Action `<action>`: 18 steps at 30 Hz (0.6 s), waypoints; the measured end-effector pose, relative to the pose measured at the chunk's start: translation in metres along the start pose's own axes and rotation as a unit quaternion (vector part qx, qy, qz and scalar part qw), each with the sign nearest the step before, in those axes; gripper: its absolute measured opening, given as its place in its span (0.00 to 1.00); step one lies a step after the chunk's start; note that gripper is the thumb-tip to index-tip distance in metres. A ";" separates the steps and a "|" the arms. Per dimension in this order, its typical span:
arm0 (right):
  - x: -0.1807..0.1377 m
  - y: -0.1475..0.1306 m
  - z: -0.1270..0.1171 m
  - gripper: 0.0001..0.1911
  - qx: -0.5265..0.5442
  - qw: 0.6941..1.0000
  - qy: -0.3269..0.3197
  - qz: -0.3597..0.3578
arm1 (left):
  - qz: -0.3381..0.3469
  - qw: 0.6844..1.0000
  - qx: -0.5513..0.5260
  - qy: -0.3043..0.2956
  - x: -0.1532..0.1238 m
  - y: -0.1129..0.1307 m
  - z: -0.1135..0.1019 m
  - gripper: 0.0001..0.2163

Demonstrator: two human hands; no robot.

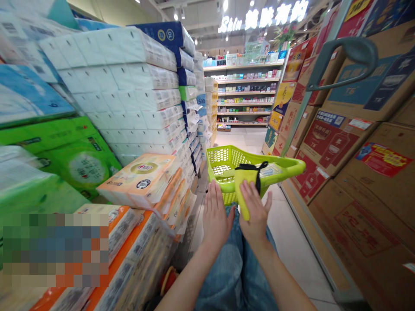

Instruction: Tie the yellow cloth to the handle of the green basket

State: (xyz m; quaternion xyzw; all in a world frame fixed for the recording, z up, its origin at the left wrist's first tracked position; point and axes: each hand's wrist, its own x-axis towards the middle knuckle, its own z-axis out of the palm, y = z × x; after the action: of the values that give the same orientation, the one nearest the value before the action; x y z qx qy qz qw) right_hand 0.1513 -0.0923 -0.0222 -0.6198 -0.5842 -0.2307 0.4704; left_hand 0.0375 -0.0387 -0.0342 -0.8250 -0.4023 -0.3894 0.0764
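My left hand (216,216) lies flat with fingers stretched out on blue denim fabric (236,276), just short of a lime-green shopping basket (223,162). My right hand (256,211) rests beside it, fingers extended over a yellow-green pouch with a black strap (244,181) that hangs over the basket's near rim. The fingers press on the pouch's lower part without wrapping round it. The basket stands on the pale tiled floor in a shop aisle, and only a flat packet shows inside it.
Stacked tissue packs (136,82) and orange-wrapped packs (142,177) line the left. Cardboard boxes (356,172) are piled on the right beside a grey trolley handle (350,56). The aisle floor (240,138) runs ahead to stocked shelves (246,95).
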 end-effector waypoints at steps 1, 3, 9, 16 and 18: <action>-0.003 -0.012 0.005 0.34 0.010 0.999 -0.023 -0.030 | 0.008 1.000 0.003 0.002 -0.002 -0.003 0.001 0.35; -0.007 -0.028 0.013 0.35 0.029 0.995 -0.048 -0.081 | 0.027 1.000 0.006 0.013 -0.004 -0.008 0.004 0.32; -0.006 0.018 -0.001 0.33 -0.009 0.994 -0.028 -0.102 | 0.010 1.000 0.005 0.006 0.001 -0.004 0.001 0.37; 0.004 0.025 -0.004 0.32 0.000 0.995 0.068 0.075 | 0.000 1.000 0.021 0.007 0.004 0.004 0.000 0.38; 0.005 -0.004 0.005 0.32 0.029 0.997 0.030 0.069 | 0.002 1.000 0.019 0.011 0.002 0.000 0.003 0.37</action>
State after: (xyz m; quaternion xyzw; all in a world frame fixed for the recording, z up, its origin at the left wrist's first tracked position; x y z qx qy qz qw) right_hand 0.1475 -0.0858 -0.0191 -0.6375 -0.5323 -0.1986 0.5204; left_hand 0.0404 -0.0365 -0.0354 -0.8198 -0.4071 -0.3907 0.0976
